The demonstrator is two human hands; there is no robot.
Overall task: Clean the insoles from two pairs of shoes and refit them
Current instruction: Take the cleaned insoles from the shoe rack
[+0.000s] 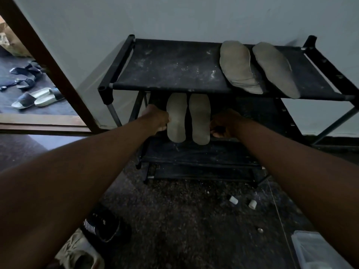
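Observation:
A black shoe rack [174, 68] stands against the wall. Two grey insoles lie side by side on its top shelf at the right, one [238, 66] next to the other [275, 68]. Two more grey insoles lie on the second shelf, heels toward me: the left one [176, 117] and the right one [200, 118]. My left hand [156, 120] curls its fingers at the outer edge of the left insole. My right hand [225, 123] curls at the outer edge of the right insole. The shelf around them is too dark to tell what else is there.
On the floor at lower left sit a black shoe [105, 226] and a beige shoe [81, 253]. A clear plastic container [318, 251] is at lower right. Two small white caps [233, 199] lie before the rack. Sandals [37, 98] lie beyond the open doorway at left.

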